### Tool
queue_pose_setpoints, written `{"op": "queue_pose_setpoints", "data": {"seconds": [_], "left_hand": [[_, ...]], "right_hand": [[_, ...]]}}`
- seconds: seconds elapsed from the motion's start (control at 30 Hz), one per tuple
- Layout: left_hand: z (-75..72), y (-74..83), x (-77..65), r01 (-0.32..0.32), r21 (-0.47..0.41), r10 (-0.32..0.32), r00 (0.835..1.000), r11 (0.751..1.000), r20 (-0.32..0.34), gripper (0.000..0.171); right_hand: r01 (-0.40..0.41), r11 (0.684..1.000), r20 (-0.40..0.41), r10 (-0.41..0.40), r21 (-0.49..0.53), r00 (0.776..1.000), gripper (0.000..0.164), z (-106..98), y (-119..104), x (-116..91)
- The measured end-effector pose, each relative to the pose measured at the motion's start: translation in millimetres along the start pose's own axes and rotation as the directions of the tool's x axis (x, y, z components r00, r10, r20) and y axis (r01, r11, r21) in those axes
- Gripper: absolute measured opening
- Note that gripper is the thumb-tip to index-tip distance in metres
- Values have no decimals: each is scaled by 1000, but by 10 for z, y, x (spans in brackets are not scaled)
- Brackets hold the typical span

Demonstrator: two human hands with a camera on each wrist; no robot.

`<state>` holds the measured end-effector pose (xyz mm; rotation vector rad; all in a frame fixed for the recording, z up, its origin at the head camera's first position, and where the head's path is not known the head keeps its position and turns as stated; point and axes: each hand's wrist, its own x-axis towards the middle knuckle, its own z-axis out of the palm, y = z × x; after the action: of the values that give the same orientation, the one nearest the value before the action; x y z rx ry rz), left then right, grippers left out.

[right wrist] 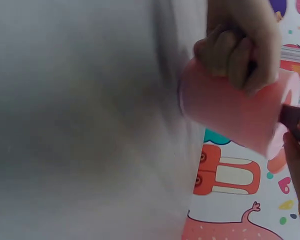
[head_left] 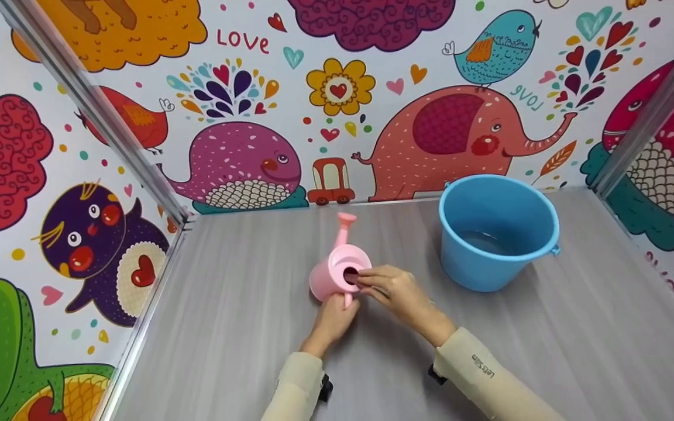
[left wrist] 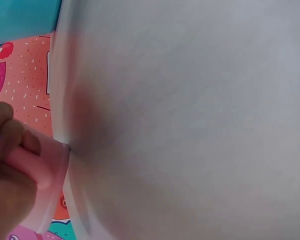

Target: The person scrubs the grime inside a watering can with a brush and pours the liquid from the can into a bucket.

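A pink watering can (head_left: pixel 326 282) stands on the grey table, its long spout and sprinkler head pointing away from me. My left hand (head_left: pixel 336 320) grips the can's handle on the near side; the curled fingers show around the handle in the left wrist view (left wrist: pixel 7 130). At the round opening in the can's top is my right hand (head_left: pixel 398 292), its fingers fairly straight and the fingertips reaching into the hole. In the right wrist view, the can (right wrist: pixel 225 107) appears sideways, with right-hand fingers (right wrist: pixel 297 165) at its mouth. Whether those fingertips touch anything inside is hidden.
A blue bucket (head_left: pixel 471 272) stands at the back right of the table (head_left: pixel 231 327), a little water-like sheen at its bottom. Behind the table rises a wall (head_left: pixel 343 134) printed with cartoon animals, and metal frame posts (head_left: pixel 138 158) mark the corners.
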<state>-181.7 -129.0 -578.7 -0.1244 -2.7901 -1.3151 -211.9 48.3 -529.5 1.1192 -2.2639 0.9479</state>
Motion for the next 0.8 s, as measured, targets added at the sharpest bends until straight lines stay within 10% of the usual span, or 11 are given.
{"op": "queue_pose_setpoints", "data": {"seconds": [0.3,0.8], "left_hand": [[4,31,-8,14,8,-13,1000,1000,-4,34],[-4,-3,7,22,-88,-24,999,996,-24,36]], "right_hand": [[119,971,-121,-147,-209,982,28,39,-13,-122],[64,977,-259,-117,-206,959,21,-81,-54,-179]]}}
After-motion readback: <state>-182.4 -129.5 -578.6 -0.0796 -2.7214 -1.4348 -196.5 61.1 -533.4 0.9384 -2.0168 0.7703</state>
